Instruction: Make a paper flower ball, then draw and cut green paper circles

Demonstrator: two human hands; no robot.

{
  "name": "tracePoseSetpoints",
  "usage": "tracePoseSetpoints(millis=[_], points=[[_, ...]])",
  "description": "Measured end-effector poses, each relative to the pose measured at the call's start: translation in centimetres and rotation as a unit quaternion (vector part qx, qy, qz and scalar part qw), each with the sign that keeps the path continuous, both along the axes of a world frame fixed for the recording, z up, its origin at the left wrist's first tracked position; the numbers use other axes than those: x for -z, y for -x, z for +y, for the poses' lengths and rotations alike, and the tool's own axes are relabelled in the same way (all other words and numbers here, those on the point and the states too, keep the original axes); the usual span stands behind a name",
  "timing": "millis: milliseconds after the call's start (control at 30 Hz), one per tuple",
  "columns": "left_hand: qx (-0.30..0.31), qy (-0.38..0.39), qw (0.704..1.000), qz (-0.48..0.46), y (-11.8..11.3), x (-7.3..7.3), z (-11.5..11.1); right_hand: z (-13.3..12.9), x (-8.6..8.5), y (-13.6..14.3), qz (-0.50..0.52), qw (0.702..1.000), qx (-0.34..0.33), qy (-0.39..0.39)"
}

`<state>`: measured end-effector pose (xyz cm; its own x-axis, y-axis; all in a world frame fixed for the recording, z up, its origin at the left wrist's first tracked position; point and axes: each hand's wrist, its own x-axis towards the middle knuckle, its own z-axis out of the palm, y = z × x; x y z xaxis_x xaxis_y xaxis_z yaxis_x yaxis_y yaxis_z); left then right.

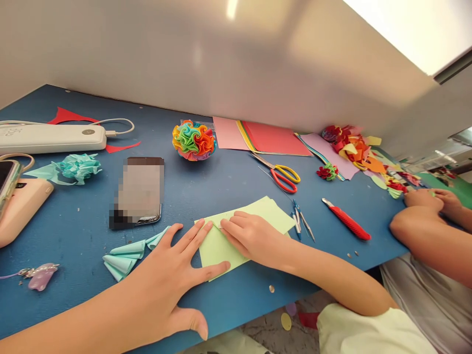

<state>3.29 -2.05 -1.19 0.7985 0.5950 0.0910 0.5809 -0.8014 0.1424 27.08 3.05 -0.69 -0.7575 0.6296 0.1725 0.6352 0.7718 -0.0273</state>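
Observation:
Light green paper (pixel 217 250) lies near the table's front edge, in overlapping layers. My left hand (pixel 180 268) is open, palm down, with its fingers spread; some fingertips rest on the paper's left part. My right hand (pixel 254 236) is closed, its fingers bunched on the top of the paper and pinching at it beside my left fingertips. What lies right under those fingers is hidden. Folded teal paper pieces (pixel 125 255) sit left of my left hand. Just right of the green paper are a compass (pixel 304 221) and scissors (pixel 283 177) with red and yellow handles.
A red cutter (pixel 346 219) lies at the right, near another person's arms (pixel 427 226). Behind are a multicoloured paper ball (pixel 194 140), red sheets (pixel 276 139) and paper flowers (pixel 350 145). A phone (pixel 142 189), a white power bank (pixel 51 137) and crumpled teal paper (pixel 79 168) lie left.

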Motion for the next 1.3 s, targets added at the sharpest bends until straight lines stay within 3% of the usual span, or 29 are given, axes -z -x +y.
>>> tracePoseSetpoints(millis=[167,333,500,700,900,1133,1300], points=[[-0.006,0.008,1.0,-0.008,0.0,-0.2,0.0,0.6,-0.5,-0.9,0.039,0.996,0.068,-0.051],[-0.003,-0.001,1.0,-0.025,-0.2,0.2,0.2,-0.3,0.1,0.1,0.03,0.999,-0.026,-0.005],[-0.014,-0.022,0.999,-0.032,-0.8,0.7,0.4,-0.3,1.0,0.7,0.028,0.998,-0.024,-0.052],[-0.02,-0.007,1.0,-0.023,-1.2,0.5,0.3,-0.3,0.2,0.5,-0.057,0.987,-0.07,-0.13],[-0.019,0.013,1.0,-0.012,-1.1,0.1,0.4,-0.7,-0.1,0.3,-0.102,0.975,-0.05,-0.194],[-0.022,0.026,0.999,-0.008,-1.1,0.1,0.5,-2.0,-0.7,-1.3,-0.186,0.969,-0.017,-0.165],[0.008,0.018,1.0,-0.02,-0.6,0.5,0.9,-1.9,-1.1,-2.5,-0.149,0.985,0.01,-0.088]])
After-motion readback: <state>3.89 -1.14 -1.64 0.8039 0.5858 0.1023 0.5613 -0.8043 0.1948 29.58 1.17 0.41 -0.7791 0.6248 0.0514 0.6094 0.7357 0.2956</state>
